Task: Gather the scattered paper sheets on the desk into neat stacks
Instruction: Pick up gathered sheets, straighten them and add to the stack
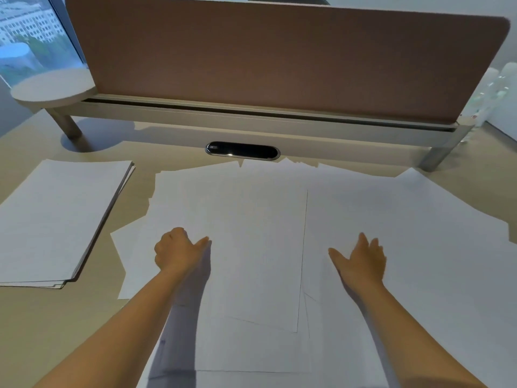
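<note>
two bare forearms, no sleeves; left hand (174, 252), right hand (361, 261)

White sheets (251, 219); beige desk (56, 331); brown divider (279, 57).

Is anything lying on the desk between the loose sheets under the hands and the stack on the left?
Nothing visible. Only bare desk separates the loose sheets from the stack. The left hand and right hand are already over the sheets.
</note>
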